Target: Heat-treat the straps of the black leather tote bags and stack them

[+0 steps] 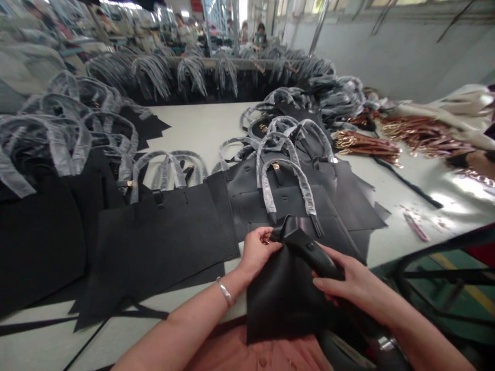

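Observation:
My left hand (257, 252), with a silver bangle on its wrist, pinches the top edge of a black leather bag panel (278, 304) close to my body. My right hand (344, 273) is closed around a bent-over part of the same black piece, where a small slot shows. The panel curls between the hands, and its lower part hangs down over my shirt. Just beyond my hands, a handle (288, 167) wrapped in clear plastic stands up from stacked black bag panels (247, 201). The fingertips of my right hand are partly hidden.
More black panels (166, 237) with wrapped handles lie left on the white table (201, 121). Brown straps (367, 147) with gold clasps are bundled at right, near a small pinkish tool (415, 226). Wrapped handles (191, 74) hang on a rail behind. People sit in the background.

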`<action>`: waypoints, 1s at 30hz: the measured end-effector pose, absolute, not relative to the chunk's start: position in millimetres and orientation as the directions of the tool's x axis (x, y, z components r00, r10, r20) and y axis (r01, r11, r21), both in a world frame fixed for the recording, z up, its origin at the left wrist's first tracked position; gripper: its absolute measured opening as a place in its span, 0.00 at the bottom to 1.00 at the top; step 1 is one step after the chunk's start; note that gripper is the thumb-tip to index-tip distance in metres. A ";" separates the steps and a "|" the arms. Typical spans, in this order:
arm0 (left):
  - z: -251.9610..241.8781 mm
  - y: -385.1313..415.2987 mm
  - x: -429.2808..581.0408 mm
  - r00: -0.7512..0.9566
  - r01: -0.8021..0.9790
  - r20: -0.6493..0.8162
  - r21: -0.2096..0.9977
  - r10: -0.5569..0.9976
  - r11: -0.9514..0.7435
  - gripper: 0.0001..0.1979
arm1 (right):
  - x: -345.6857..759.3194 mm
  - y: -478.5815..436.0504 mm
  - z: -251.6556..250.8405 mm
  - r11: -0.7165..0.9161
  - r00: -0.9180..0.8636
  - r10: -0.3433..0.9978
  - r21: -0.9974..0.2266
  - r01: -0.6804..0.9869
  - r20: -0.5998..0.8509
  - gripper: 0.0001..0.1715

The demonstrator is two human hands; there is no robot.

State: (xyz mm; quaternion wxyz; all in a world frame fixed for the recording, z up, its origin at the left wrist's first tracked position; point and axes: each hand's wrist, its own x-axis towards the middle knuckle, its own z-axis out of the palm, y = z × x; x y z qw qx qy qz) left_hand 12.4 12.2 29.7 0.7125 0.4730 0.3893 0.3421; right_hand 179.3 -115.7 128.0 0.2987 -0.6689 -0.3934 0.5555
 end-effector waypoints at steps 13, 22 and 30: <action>16.2 28.1 9.4 0.493 0.493 0.228 0.722 0.839 -0.486 0.21 | 200.1 -89.3 125.1 -0.391 0.410 0.876 -0.873 0.292 -0.255 0.44; 28.7 84.2 28.0 0.363 0.776 0.228 0.463 0.904 -0.428 0.18 | 266.5 -193.9 133.4 -0.560 0.666 0.647 -0.824 0.085 -0.372 0.38; 25.2 89.4 29.7 0.362 0.812 0.266 0.380 0.893 -0.443 0.19 | 250.8 -229.7 107.8 -0.651 0.494 0.654 -0.759 -0.017 -0.572 0.41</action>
